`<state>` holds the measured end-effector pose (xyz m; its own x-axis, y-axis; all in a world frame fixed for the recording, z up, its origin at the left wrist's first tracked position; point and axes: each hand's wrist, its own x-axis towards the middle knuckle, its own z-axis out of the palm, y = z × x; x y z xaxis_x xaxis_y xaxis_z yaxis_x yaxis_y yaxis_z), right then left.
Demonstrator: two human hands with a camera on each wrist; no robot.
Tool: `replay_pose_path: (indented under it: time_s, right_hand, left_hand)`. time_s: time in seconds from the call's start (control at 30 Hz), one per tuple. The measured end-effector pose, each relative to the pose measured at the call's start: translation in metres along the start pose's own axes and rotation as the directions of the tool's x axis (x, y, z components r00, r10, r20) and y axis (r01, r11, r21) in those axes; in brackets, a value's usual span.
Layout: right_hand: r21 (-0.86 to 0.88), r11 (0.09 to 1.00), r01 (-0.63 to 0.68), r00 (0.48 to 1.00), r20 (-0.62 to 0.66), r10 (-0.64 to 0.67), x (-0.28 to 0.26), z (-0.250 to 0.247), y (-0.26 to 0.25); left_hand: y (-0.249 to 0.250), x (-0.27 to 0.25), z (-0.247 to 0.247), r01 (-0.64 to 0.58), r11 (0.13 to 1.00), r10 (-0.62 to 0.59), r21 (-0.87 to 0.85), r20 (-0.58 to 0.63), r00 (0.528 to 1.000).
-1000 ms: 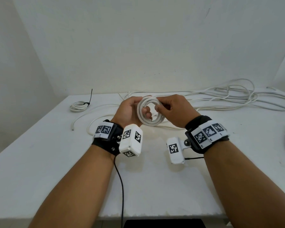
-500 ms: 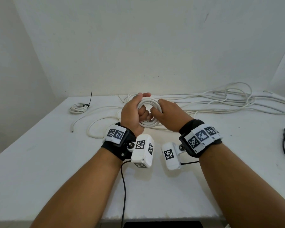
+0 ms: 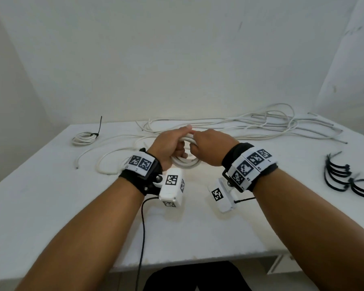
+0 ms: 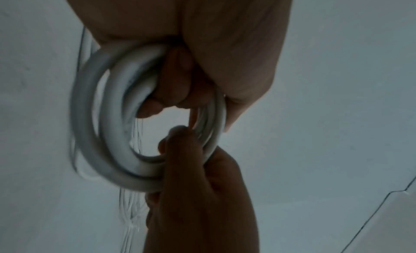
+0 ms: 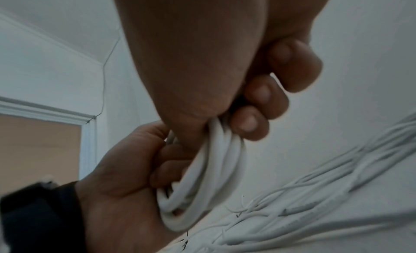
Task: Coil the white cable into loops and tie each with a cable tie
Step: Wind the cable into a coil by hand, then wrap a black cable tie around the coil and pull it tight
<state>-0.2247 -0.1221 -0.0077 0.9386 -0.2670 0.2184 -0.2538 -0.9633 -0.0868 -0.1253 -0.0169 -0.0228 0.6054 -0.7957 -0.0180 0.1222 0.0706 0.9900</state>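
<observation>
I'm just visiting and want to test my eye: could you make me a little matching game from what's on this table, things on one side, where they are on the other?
Things:
1. white coil
2. tied coil
3. black cable ties
4. loose white cables

Places:
A. far left of table, alone
B. right edge of table
C. gripped by both hands
D. spread along the back

Pairs: 1-C, 2-A, 3-B, 4-D

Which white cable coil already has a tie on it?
The small coil at the table's far left, bound by a black cable tie; the coil in both hands shows none.
</observation>
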Motion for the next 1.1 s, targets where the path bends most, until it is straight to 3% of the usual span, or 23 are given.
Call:
replay_pose_path:
  time_s: [0.1, 0.23, 0.33, 0.4, 0.5, 0.57, 0.77, 0.87, 1.0, 1.1]
  right_hand:
    - [0.156, 0.982, -0.104, 0.985, -0.118, 0.123, -0.012, -0.001, 0.012]
    - [0.193, 0.955, -0.227, 0.963, -0.1, 0.249, -0.031, -0.005, 0.035]
    - [0.07, 0.958, -0.279, 0.959, -0.032, 0.282, -0.048, -0.012, 0.055]
    - [-0.009, 0.955, -0.296, 0.955, 0.029, 0.296, -0.06, -0.014, 0.068]
    - [-0.063, 0.95, -0.306, 0.947, 0.08, 0.311, -0.075, -0.017, 0.083]
    - [-0.081, 0.938, -0.336, 0.936, 0.08, 0.342, -0.083, -0.024, 0.094]
    - [-0.149, 0.877, -0.456, 0.876, 0.099, 0.473, -0.1, -0.038, 0.131]
    - [-0.026, 0.873, -0.487, 0.868, 0.102, 0.486, -0.113, -0.033, 0.145]
    - [0.299, 0.781, -0.549, 0.836, 0.187, 0.516, -0.143, -0.039, 0.169]
    - [0.198, 0.72, -0.665, 0.746, 0.146, 0.649, -0.158, -0.039, 0.2]
  left_hand:
    - [0.002, 0.003, 0.021, -0.128, 0.992, 0.127, -0.006, -0.078, 0.989]
    - [-0.006, 0.011, 0.049, -0.147, 0.989, 0.146, -0.026, -0.031, 0.989]
    - [-0.013, 0.023, 0.064, -0.037, 0.998, 0.029, 0.045, 0.162, 0.986]
    - [-0.012, 0.031, 0.072, 0.064, 0.988, -0.103, 0.14, 0.293, 0.951]
    - [-0.006, 0.037, 0.092, 0.09, 0.956, -0.187, 0.281, 0.343, 0.921]
    - [-0.005, 0.037, 0.114, 0.1, 0.954, -0.198, 0.283, 0.341, 0.919]
    - [-0.035, 0.036, 0.186, -0.107, 0.967, 0.068, 0.231, 0.169, 0.983]
    - [-0.046, 0.039, 0.202, -0.181, 0.948, 0.167, 0.263, 0.076, 0.983]
    - [-0.055, 0.042, 0.201, -0.144, 0.967, 0.147, 0.211, -0.001, 0.989]
    - [-0.064, 0.042, 0.198, -0.104, 0.984, 0.11, 0.143, -0.034, 0.993]
